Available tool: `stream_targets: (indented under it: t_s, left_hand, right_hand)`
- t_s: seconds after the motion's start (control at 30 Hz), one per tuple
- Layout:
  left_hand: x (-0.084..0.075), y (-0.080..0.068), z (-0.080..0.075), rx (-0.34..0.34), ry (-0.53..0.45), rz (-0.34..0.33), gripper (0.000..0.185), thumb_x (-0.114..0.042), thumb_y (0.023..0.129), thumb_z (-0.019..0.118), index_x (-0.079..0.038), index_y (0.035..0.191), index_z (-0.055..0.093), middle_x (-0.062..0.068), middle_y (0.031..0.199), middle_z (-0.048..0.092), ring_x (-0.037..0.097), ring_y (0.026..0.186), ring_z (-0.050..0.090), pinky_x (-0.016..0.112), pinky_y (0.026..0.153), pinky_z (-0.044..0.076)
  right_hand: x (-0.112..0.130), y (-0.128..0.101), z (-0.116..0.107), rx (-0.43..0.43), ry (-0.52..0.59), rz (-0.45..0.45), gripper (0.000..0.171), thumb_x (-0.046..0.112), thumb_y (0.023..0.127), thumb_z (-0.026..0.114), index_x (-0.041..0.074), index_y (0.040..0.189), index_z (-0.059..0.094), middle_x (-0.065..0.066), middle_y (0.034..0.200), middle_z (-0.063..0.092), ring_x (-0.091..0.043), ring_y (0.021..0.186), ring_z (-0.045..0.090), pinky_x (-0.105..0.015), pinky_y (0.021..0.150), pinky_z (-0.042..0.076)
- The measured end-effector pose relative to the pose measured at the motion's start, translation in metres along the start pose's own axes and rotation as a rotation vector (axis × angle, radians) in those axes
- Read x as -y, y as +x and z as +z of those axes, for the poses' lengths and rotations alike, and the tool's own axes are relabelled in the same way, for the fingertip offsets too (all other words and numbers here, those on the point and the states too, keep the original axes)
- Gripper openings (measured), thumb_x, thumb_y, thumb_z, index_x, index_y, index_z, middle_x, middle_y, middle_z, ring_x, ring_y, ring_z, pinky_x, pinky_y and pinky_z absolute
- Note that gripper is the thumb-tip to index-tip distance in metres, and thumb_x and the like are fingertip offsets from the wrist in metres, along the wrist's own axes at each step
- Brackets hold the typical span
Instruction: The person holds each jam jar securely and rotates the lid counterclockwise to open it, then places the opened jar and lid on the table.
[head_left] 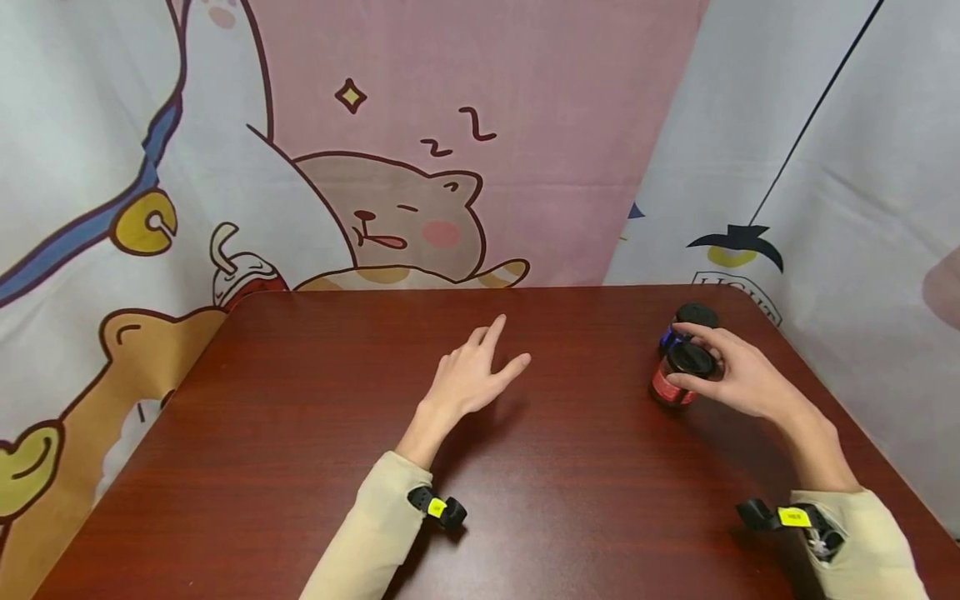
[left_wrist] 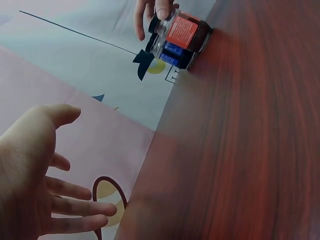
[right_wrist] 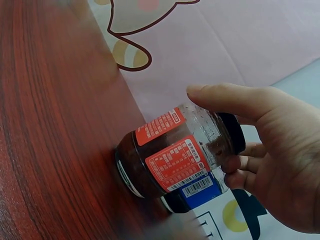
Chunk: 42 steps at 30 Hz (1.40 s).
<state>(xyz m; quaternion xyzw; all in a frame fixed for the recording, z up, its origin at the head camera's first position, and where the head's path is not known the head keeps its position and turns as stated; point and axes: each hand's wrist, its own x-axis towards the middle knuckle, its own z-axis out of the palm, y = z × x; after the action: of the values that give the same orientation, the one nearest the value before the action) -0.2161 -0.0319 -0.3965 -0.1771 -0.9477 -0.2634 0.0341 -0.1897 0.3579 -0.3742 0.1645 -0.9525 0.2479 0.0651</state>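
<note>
From the head, we see the right hand (head_left: 738, 379) curled round the red-labelled jar (head_left: 680, 364), the blue-labelled jar (head_left: 697, 314) just past its fingers. Left wrist: our left hand (left_wrist: 29, 172) — fingers spread, well apart from both jars. Right wrist: thumb and fingers flank the red-labelled jar's upper part.

The head camera looks forward and down from above the near side, set well back, and covers much of the worktop (head_left: 585, 492), the patterned cloth (head_left: 570, 125), the left hand (head_left: 468, 375) and the right hand (head_left: 742, 375). The left wrist camera, rolled sideways, looks past the nearby left hand across to the distant red-labelled jar (left_wrist: 182, 31) and blue-labelled jar (left_wrist: 172, 54). The right wrist camera, rolled oppositely, faces the cloth with both jars close. All three views share the jars and right hand.
</note>
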Motion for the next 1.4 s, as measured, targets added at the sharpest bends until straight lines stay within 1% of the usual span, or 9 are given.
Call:
stream_targets:
  t_s: [0.17, 0.37, 0.63, 0.7, 0.8, 0.93, 1.17, 1.33, 1.4]
  left_hand:
    - [-0.008, 0.002, 0.008, 0.051, -0.035, 0.027, 0.083, -0.069, 0.096, 0.044, -0.023, 0.162, 0.024, 0.013, 0.152, 0.046, 0.036, 0.122, 0.06, 0.054, 0.095, 0.049]
    - [-0.014, 0.005, 0.013, 0.078, -0.043, 0.038, 0.081, -0.068, 0.097, 0.045, -0.022, 0.161, 0.026, 0.013, 0.152, 0.046, 0.035, 0.124, 0.058, 0.054, 0.098, 0.047]
    - [-0.03, 0.009, 0.023, 0.121, -0.052, 0.062, 0.081, -0.067, 0.097, 0.046, -0.022, 0.161, 0.025, 0.012, 0.153, 0.045, 0.034, 0.124, 0.059, 0.053, 0.099, 0.046]
    - [-0.034, 0.01, 0.028, 0.136, -0.056, 0.075, 0.081, -0.065, 0.098, 0.047, -0.021, 0.161, 0.025, 0.012, 0.154, 0.045, 0.034, 0.124, 0.059, 0.052, 0.099, 0.047]
    - [-0.04, 0.012, 0.035, 0.164, -0.051, 0.093, 0.08, -0.062, 0.099, 0.049, -0.02, 0.162, 0.024, 0.011, 0.154, 0.044, 0.032, 0.125, 0.059, 0.05, 0.1, 0.047]
    - [-0.048, 0.014, 0.043, 0.194, -0.042, 0.108, 0.079, -0.059, 0.099, 0.051, -0.019, 0.162, 0.024, 0.01, 0.154, 0.044, 0.03, 0.126, 0.058, 0.047, 0.101, 0.047]
    - [-0.063, 0.019, 0.052, 0.211, -0.029, 0.122, 0.077, -0.058, 0.099, 0.053, -0.02, 0.161, 0.027, 0.007, 0.154, 0.045, 0.028, 0.125, 0.059, 0.044, 0.101, 0.047]
    - [-0.074, 0.02, 0.059, 0.23, -0.013, 0.141, 0.077, -0.057, 0.098, 0.055, -0.02, 0.16, 0.028, 0.005, 0.153, 0.045, 0.025, 0.124, 0.06, 0.041, 0.101, 0.047]
    - [-0.077, 0.02, 0.061, 0.235, -0.019, 0.148, 0.077, -0.055, 0.098, 0.056, -0.019, 0.16, 0.028, 0.005, 0.153, 0.045, 0.025, 0.123, 0.06, 0.041, 0.101, 0.048]
  right_hand:
    - [-0.002, -0.003, 0.0, -0.003, -0.02, 0.009, 0.074, 0.035, 0.08, 0.086, 0.009, 0.142, 0.054, -0.017, 0.115, 0.055, -0.027, 0.085, 0.054, -0.032, 0.064, 0.044]
    - [-0.005, 0.0, 0.005, -0.017, -0.031, -0.007, 0.069, 0.036, 0.08, 0.086, 0.009, 0.138, 0.059, -0.015, 0.111, 0.054, -0.022, 0.083, 0.05, -0.031, 0.064, 0.042]
    - [-0.001, 0.001, 0.009, 0.003, -0.032, 0.01, 0.065, 0.039, 0.081, 0.085, 0.008, 0.133, 0.061, -0.017, 0.113, 0.055, -0.024, 0.084, 0.053, -0.033, 0.066, 0.045]
    - [0.001, 0.002, 0.009, 0.013, -0.037, 0.009, 0.065, 0.04, 0.082, 0.084, 0.006, 0.132, 0.06, -0.018, 0.113, 0.056, -0.026, 0.086, 0.053, -0.036, 0.068, 0.046]
    - [0.002, 0.003, 0.009, 0.026, -0.03, 0.005, 0.064, 0.04, 0.083, 0.083, 0.004, 0.131, 0.06, -0.021, 0.118, 0.059, -0.031, 0.095, 0.056, -0.044, 0.073, 0.049]
    - [0.004, 0.003, 0.009, 0.033, -0.014, 0.012, 0.063, 0.041, 0.083, 0.082, 0.006, 0.13, 0.061, -0.021, 0.121, 0.06, -0.034, 0.102, 0.056, -0.051, 0.079, 0.05]
    - [0.006, 0.004, 0.011, 0.019, -0.009, 0.021, 0.064, 0.043, 0.079, 0.085, 0.009, 0.128, 0.061, -0.017, 0.118, 0.061, -0.031, 0.099, 0.057, -0.049, 0.078, 0.051]
    - [0.006, 0.004, 0.013, 0.02, -0.006, 0.012, 0.069, 0.043, 0.076, 0.089, 0.008, 0.128, 0.06, -0.018, 0.119, 0.061, -0.031, 0.098, 0.058, -0.051, 0.078, 0.051]
    - [0.006, 0.004, 0.013, 0.019, -0.005, -0.001, 0.07, 0.041, 0.075, 0.09, 0.008, 0.128, 0.06, -0.018, 0.118, 0.062, -0.031, 0.096, 0.058, -0.049, 0.076, 0.051]
